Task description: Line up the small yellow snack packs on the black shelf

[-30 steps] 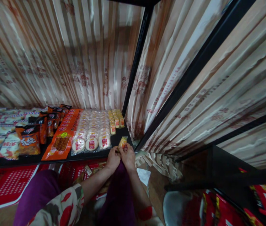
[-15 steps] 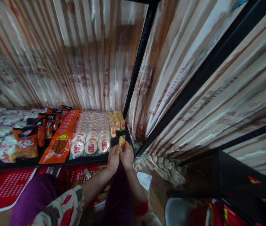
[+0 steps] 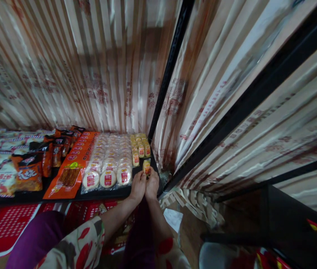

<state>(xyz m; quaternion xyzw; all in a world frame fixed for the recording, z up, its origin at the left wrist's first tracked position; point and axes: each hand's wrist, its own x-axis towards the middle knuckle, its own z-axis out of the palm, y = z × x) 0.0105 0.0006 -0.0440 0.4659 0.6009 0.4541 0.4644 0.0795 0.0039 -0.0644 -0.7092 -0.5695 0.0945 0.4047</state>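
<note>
Near the front right corner of the shelf, a small yellow snack packet [image 3: 146,166] with a red label stands upright between my hands. My right hand [image 3: 152,184] pinches its lower right side. Close beside it, my left hand [image 3: 138,186] has its fingers closed at the packet's lower left edge; the fingertips are partly hidden. Just behind are rows of matching yellow packets [image 3: 141,150]. To the left lie rows of round white rice crackers in clear wrappers [image 3: 108,177], close to my left hand.
Farther left on the black shelf [image 3: 85,196] lie a flat orange snack bag [image 3: 68,175], orange-and-black bags [image 3: 29,173] and white bags [image 3: 5,179]. Red baskets [image 3: 15,224] sit below the shelf. Black posts [image 3: 169,71] and pleated curtains [image 3: 105,67] bound the back and right.
My hands have shifted slightly, and the packet between them now stands more upright with its red label facing me. The view has turned a little.
</note>
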